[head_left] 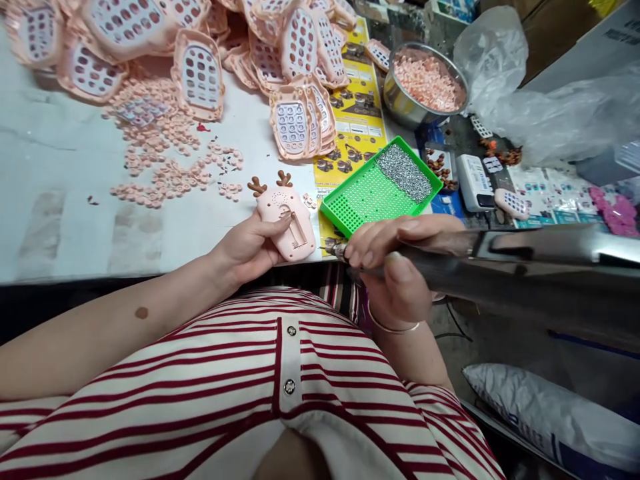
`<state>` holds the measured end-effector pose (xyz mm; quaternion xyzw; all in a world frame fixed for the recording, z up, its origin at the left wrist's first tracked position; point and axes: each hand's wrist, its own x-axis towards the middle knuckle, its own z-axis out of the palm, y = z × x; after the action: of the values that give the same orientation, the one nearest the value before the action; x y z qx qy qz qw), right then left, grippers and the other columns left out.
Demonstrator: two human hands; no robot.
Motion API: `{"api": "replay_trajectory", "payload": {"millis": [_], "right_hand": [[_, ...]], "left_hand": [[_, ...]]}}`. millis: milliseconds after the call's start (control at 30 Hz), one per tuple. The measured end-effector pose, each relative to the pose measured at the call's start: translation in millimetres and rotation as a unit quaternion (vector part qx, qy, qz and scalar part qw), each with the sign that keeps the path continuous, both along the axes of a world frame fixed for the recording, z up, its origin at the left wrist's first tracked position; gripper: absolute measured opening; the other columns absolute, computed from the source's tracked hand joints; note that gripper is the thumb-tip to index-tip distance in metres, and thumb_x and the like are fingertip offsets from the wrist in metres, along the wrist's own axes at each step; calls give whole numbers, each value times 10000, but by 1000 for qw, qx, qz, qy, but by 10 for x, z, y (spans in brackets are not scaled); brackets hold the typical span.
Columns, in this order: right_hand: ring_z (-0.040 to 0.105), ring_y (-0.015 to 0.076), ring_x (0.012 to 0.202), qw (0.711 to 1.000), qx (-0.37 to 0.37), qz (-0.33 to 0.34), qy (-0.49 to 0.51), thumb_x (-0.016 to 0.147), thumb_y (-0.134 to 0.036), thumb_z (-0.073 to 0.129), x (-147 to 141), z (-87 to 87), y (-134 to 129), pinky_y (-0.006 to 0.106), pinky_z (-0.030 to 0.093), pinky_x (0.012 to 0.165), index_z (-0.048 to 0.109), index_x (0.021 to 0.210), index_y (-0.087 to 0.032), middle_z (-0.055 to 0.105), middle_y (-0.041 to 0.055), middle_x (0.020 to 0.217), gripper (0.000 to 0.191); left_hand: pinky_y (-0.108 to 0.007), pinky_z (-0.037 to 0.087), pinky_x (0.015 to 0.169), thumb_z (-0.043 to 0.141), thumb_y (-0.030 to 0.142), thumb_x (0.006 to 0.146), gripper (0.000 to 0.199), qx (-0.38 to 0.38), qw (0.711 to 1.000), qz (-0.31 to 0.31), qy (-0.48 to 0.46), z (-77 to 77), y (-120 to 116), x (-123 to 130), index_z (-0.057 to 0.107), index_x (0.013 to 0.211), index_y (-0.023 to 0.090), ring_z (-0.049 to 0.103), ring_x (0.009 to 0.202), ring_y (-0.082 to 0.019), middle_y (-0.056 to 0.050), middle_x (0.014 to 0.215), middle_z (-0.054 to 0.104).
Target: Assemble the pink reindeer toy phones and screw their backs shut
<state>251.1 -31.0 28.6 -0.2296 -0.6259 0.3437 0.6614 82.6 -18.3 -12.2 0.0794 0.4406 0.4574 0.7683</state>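
Note:
My left hand (pixel 245 250) grips a pink toy phone shell (pixel 303 241) with brown antlers, its back up and the battery recess showing. The thumb lies across the shell near that recess. Wrapped around a power screwdriver (pixel 520 267) is my right hand (pixel 400 273); the tool's long dark, shiny body runs off to the right, slightly blurred. Its bit points left and sits just right of the shell, apparently apart from it. Beyond the right hand lies a green perforated tray (pixel 367 205) with a heap of small silver screws (pixel 406 175) at its far end.
Many pink shells with white keypads (pixel 197 77) are piled at the back left, beside scattered small pink parts (pixel 170 177). Several shells stand stacked (pixel 293 127) near the middle. A metal bowl (pixel 410 110) of pink pieces, brown antler parts (pixel 440 170) and plastic bags (pixel 550 127) occupy the right.

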Motion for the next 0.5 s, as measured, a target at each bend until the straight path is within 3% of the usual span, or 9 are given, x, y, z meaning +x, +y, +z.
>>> {"api": "replay_trajectory", "payload": {"millis": [133, 333, 500], "right_hand": [[514, 127, 442, 999, -14, 26, -13, 889, -337, 671, -74, -115, -8, 299, 478, 442, 565, 1101, -371, 507, -95, 606, 240], [592, 141, 545, 998, -45, 43, 5, 880, -266, 696, -48, -110, -23, 314, 514, 526, 561, 1090, -343, 543, -79, 672, 262], [535, 122, 480, 998, -52, 12, -20, 869, -375, 721, -87, -148, -12, 303, 473, 476, 572, 1057, -356, 582, -79, 680, 240]], "left_hand": [[-573, 556, 1013, 648, 23, 830, 457, -1, 1000, -8, -8, 26, 7, 11, 653, 1253, 197, 678, 1149, -298, -116, 1234, 718], [-557, 576, 985, 641, 37, 845, 401, -1, 1000, -13, -16, 4, 21, 1, 658, 1219, 180, 694, 1097, -285, -114, 1199, 725], [-567, 581, 965, 631, 37, 855, 374, -3, 1000, -14, -17, 15, 24, -2, 659, 1201, 177, 702, 1058, -280, -111, 1149, 730]]}}
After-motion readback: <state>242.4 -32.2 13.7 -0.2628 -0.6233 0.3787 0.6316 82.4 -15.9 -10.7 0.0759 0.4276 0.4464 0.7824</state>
